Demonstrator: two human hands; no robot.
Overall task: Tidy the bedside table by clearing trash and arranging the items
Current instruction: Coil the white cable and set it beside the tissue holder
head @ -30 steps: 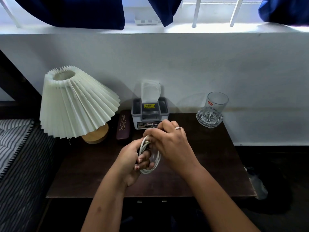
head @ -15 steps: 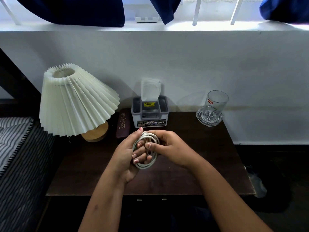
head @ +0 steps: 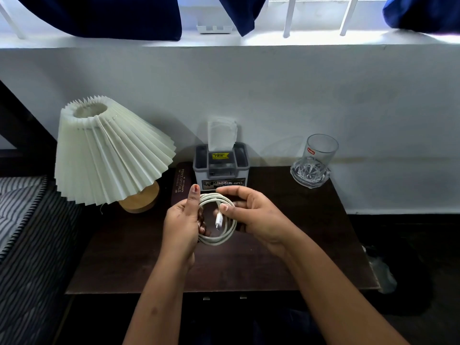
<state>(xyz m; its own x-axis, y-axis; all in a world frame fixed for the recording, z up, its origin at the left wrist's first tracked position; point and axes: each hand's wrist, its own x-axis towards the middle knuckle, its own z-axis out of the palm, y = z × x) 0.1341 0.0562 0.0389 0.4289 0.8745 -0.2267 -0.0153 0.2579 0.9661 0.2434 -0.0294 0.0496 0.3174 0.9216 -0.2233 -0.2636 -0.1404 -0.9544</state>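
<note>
A white cable [head: 225,239] wound into a round coil hangs between both hands above the middle of the dark wooden bedside table [head: 124,257]. My left hand [head: 183,221] grips the coil's left side with the thumb raised. My right hand [head: 258,216] pinches the coil's right side, and the white plug end points down inside the loop. At the table's back stand a grey tissue box [head: 221,168] with a tissue sticking up, a dark spectacle case [head: 180,183] and a clear glass [head: 317,158] on a glass coaster.
A pleated cream lamp [head: 109,153] on a wooden base fills the table's back left. A striped mattress [head: 22,220] borders the left side. A white wall and window sill rise behind. Something pale lies on the dark floor [head: 383,272] at the right.
The hands have drawn slightly apart and the coil has opened into a wider, flatter loop. My right hand has slid from over the coil to its right side, showing the plug.
</note>
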